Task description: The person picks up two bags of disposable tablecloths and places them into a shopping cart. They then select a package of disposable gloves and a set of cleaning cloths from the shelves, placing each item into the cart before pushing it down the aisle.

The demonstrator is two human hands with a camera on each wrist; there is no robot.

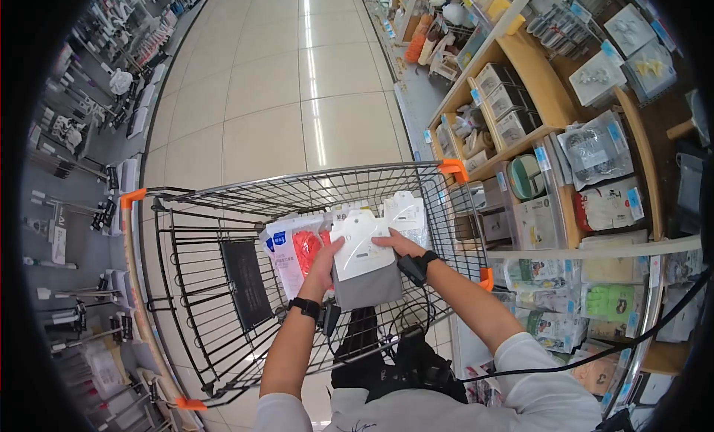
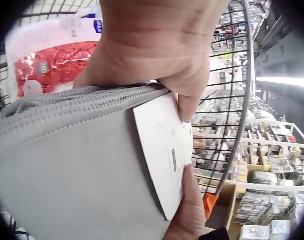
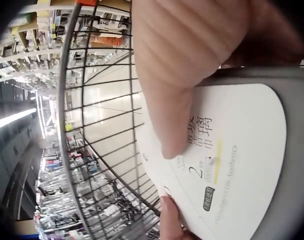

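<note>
A folded grey cloth pack [image 1: 368, 287] with a white card header [image 1: 364, 242] is held above the shopping cart. My left hand [image 1: 320, 268] grips its left edge, thumb on the card; my right hand [image 1: 401, 246] grips the right side, thumb on the card too. In the left wrist view the grey cloth [image 2: 77, 170] shows layered, stitched edges, and the card [image 2: 164, 150] is seen at a slant. Printed characters and a "2" stand on the card [image 3: 232, 150] in the right wrist view. Fingers behind the pack are mostly hidden.
The black wire cart [image 1: 201, 283] with orange corners holds a bag with red contents [image 1: 305, 246] and other white-carded packs [image 1: 405, 212]. Shelves of packaged goods [image 1: 606, 209] stand at right, hanging tools [image 1: 74, 231] at left. A tiled aisle [image 1: 275, 82] lies ahead.
</note>
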